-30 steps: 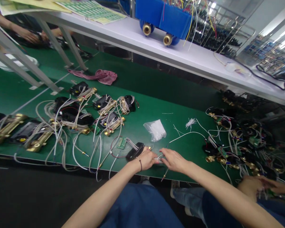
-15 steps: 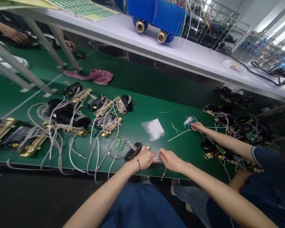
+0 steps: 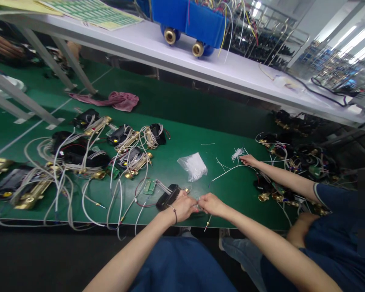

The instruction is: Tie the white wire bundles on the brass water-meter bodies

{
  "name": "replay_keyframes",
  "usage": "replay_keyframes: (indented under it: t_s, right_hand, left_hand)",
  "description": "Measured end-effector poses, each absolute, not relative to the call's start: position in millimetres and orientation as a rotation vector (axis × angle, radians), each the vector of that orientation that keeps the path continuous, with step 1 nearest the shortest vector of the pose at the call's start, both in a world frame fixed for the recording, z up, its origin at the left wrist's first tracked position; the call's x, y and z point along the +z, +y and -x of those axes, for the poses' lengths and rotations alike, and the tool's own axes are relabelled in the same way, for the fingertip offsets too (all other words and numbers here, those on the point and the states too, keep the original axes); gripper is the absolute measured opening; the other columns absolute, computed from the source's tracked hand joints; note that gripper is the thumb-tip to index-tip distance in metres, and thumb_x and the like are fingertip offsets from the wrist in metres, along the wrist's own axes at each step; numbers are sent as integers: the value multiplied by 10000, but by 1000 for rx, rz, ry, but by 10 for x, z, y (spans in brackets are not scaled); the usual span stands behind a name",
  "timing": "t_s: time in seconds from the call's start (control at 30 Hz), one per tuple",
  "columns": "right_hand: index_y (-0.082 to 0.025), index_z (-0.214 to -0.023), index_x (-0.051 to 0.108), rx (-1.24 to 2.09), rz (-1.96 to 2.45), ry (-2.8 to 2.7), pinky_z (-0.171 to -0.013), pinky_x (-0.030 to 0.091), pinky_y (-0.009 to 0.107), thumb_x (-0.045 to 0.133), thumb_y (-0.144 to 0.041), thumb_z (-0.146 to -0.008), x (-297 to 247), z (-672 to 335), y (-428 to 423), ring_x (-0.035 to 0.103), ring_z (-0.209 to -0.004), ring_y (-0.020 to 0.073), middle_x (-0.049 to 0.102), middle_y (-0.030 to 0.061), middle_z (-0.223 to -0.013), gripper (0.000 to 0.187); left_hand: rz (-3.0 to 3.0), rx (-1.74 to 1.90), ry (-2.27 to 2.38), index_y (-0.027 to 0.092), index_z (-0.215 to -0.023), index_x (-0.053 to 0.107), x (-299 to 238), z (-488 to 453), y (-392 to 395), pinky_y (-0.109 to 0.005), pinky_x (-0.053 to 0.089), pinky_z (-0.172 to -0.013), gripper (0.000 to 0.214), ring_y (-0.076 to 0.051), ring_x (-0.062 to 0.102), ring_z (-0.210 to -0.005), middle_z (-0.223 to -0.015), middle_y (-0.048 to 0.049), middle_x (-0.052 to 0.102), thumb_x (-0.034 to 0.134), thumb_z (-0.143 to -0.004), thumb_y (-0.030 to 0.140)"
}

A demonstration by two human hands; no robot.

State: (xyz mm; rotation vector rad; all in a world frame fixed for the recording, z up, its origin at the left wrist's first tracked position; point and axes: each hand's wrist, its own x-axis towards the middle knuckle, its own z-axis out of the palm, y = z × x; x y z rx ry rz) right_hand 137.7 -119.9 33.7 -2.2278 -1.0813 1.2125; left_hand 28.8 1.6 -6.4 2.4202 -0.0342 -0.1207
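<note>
- The left hand (image 3: 184, 207) and right hand (image 3: 211, 203) meet fingertip to fingertip at the near edge of the green table (image 3: 182, 146); both are closed in a pinch on thin white wires (image 3: 197, 204) between them.
- The wires are short, pale and partly hidden by the fingers; exact count cannot be told.
- A black module (image 3: 168, 196) lies flat just beyond the left hand, touching its knuckles. It is an elongated dark housing; its long axis runs from near-left to far-right.
- A small green circuit board (image 3: 148, 187) sits left of the module, joined to it by a grey ribbon of wires.
- A clear plastic bag (image 3: 192, 166) lies beyond the hands.
- A co-worker's hand (image 3: 248, 160) rests beyond the right hand, at a bundle of white wire pieces (image 3: 237, 153).
</note>
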Motion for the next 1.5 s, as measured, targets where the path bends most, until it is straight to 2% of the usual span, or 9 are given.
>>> replay_keyframes:
  t_s: [0.07, 0.17, 0.37, 0.6, 0.73, 0.9, 1.03, 1.3, 1.5]
  right_hand:
    - [-151, -843, 585, 1032, 2210, -1307, -609, 384, 239, 422, -312, -853, 392, -1429, -1264, 526, -597, 130, 587, 2, -643, 229]
    - [-171, -1121, 480, 655, 2113, -1844, -740, 404, 283, 436, -322, -864, 442, -1533, -1357, 546, -836, 173, 599, 72, -926, 301]
    - [-152, -826, 560, 589, 2105, -2135, -709, 392, 303, 384, -279, -889, 404, -1572, -1316, 529, -763, 185, 578, 81, -780, 226]
    - [-160, -537, 466, 1270, 2216, -860, -419, 327, 201, 364, -166, -784, 225, -1356, -1166, 399, -382, 84, 479, -16, -455, 267]
    - [-147, -631, 522, 1261, 2191, -834, -428, 358, 212, 314, -225, -839, 226, -1361, -1221, 429, -377, 92, 524, -2, -484, 304]
    - [-169, -1088, 498, 682, 2148, -1458, -759, 423, 291, 422, -285, -860, 374, -1463, -1456, 561, -826, 167, 605, 72, -901, 267]
    - [-161, -989, 563, 575, 2082, -1830, -783, 410, 298, 387, -261, -888, 361, -1507, -1499, 545, -852, 182, 592, 89, -880, 226]
    - [-153, -660, 584, 905, 2220, -1177, -508, 338, 199, 564, -312, -773, 228, -1566, -1327, 534, -570, 116, 601, 4, -614, 197]
    - [-170, -715, 550, 420, 2104, -972, -642, 398, 243, 448, -321, -838, 98, -1230, -1425, 537, -656, 139, 590, 34, -698, 220]
  left_hand:
    - [-2385, -114, -25, 183, -718, 595, -75, -282, 34, -328, 262, -777, 212, -139, 517, -673, -692, 9, 642, 486, -825, 329]
    - [-2343, -127, -18, 196, -733, 603, -85, -277, 68, -317, 262, -757, 231, -131, 509, -661, -681, 21, 637, 476, -828, 363]
    - [-2360, -102, -53, 183, -704, 591, -84, -269, 66, -319, 268, -759, 219, -131, 498, -663, -681, 16, 630, 501, -814, 350]
    - [-2453, -74, -42, 169, -740, 584, -78, -281, -31, -357, 242, -816, 224, -158, 539, -739, -723, -14, 636, 455, -842, 320]
    - [-2447, -80, -14, 171, -760, 583, -88, -297, -61, -349, 240, -809, 245, -151, 542, -737, -740, -14, 640, 416, -861, 320]
    - [-2411, -88, 10, 182, -797, 592, -87, -318, -43, -339, 250, -798, 240, -152, 531, -764, -791, -13, 652, 431, -853, 352]
    - [-2397, -108, 17, 180, -792, 594, -93, -338, -65, -345, 258, -798, 253, -152, 532, -759, -778, -17, 648, 423, -855, 357]
    - [-2403, -112, 68, 181, -845, 596, -137, -333, -159, -367, 273, -828, 235, -175, 548, -813, -818, -40, 648, 439, -844, 356]
    - [-2228, -14, 305, 182, -873, 611, -156, -360, -196, -301, 346, -762, 260, -147, 554, -747, -769, -15, 656, 405, -857, 339]
